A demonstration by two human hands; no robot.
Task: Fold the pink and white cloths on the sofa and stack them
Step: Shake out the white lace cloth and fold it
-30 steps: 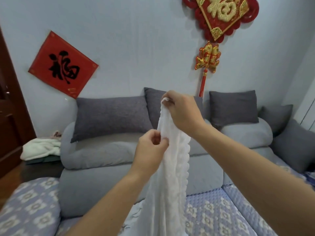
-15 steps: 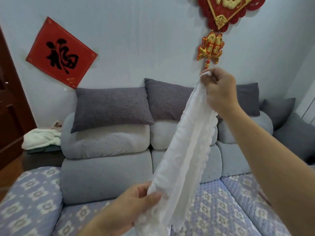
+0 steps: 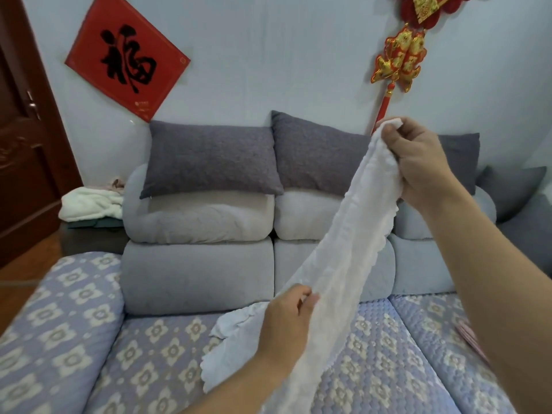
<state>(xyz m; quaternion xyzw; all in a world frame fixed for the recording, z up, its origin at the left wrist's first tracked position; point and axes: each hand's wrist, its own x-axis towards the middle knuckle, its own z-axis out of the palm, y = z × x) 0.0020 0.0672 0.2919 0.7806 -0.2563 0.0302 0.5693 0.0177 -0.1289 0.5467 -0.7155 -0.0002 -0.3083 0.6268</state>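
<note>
A white lace-edged cloth (image 3: 349, 249) hangs stretched as a long band in front of the sofa. My right hand (image 3: 418, 162) grips its upper end high at the right. Lower down, my left hand (image 3: 286, 321) pinches the band near its middle. A loose part of the white cloth (image 3: 230, 351) trails onto the seat left of my left hand. A sliver of pink cloth (image 3: 470, 336) shows at the right, mostly hidden behind my right forearm.
The sofa seat (image 3: 155, 348) has a quilted flower cover; grey cushions (image 3: 209, 159) line the back. A white bundle (image 3: 89, 204) lies on a side table at the left, next to a dark wooden door (image 3: 24, 144).
My hands have drawn apart along the white cloth: the right went up and right with the top end, the left slid down. Part of the cloth now lies on the seat.
</note>
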